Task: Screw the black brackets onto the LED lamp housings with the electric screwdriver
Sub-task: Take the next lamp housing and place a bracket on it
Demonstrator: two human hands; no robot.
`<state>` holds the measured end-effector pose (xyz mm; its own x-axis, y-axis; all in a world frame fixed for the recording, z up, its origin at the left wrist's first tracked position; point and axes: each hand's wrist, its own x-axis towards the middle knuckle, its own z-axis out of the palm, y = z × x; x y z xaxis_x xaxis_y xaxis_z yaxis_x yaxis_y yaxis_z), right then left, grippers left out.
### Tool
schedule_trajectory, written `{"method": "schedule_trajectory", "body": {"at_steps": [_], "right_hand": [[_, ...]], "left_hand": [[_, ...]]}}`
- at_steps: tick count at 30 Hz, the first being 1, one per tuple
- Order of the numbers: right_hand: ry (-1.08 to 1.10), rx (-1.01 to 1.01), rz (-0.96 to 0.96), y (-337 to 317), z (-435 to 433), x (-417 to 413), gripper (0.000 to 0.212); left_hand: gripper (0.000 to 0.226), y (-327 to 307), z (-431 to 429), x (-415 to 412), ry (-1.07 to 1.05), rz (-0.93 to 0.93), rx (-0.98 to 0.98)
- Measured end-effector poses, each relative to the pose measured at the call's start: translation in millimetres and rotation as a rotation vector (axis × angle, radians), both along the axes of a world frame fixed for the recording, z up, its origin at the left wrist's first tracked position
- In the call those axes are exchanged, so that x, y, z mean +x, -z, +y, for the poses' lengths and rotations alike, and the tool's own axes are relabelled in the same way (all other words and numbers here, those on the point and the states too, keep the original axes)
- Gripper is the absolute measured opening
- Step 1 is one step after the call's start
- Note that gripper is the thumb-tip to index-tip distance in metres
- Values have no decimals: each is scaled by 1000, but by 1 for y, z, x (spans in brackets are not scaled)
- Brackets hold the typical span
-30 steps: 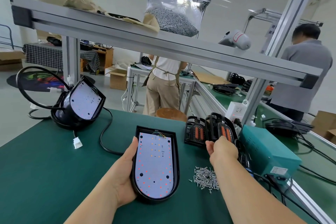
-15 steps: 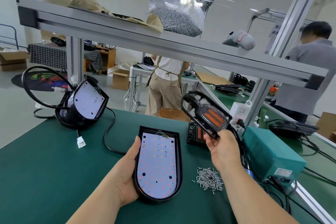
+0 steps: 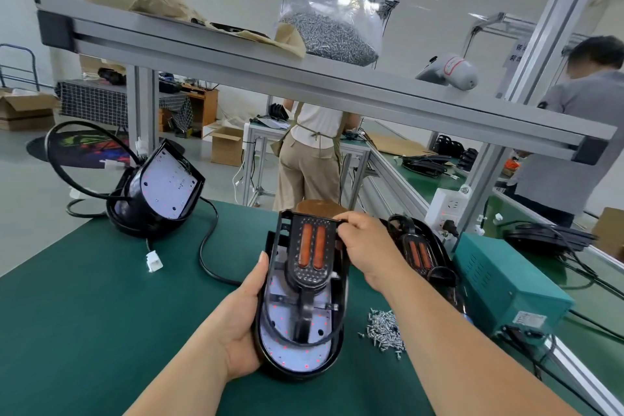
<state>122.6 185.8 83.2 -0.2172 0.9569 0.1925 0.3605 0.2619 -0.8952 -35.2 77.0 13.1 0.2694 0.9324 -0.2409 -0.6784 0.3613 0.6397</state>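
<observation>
Far left corner of the counter [image 3: 84, 297]: a couple of lamp housings [image 3: 158, 192] leaning in a heap with their cables, no brackets on the faces I can see. Near the front edge, about the middle, the left hand [image 3: 241, 328] is wrapped around the left side of the housing being worked on [image 3: 293, 360], propping it up. A black bracket [image 3: 310, 255] is lying over its LED face, and the right hand [image 3: 369, 248] is pinching the bracket's top right corner, lining it up I'd guess. Just right of that is a loose pile of screws [image 3: 385, 331], then more brackets [image 3: 418, 253] stacked against a teal box [image 3: 506, 284] by the right edge. So it looks early: bracket placed, no screws in that I can spot, no screwdriver in either hand.
</observation>
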Motion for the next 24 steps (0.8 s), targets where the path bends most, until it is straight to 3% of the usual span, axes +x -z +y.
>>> {"method": "schedule_trajectory", "body": {"at_steps": [5, 10, 13, 16, 19, 22, 24], "right_hand": [[45, 37, -211, 6, -2, -10, 25], [94, 163, -323, 21, -10, -14, 41], [132, 182, -401, 25, -19, -15, 48], [204, 66, -196, 29, -31, -17, 52], [213, -147, 119, 39, -51, -17, 39], [128, -313, 255, 52, -65, -15, 53], [145, -303, 272, 56, -64, -13, 55]], "left_hand": [[81, 1, 2, 1, -64, 9, 5], [62, -1, -3, 5, -123, 39, 41], [70, 0, -4, 6, -176, 52, 42], [64, 0, -5, 5, -194, 34, 50], [62, 2, -2, 3, -212, 14, 70], [65, 3, -2, 4, -223, 32, 93], [66, 4, -2, 6, -241, 61, 108]]}}
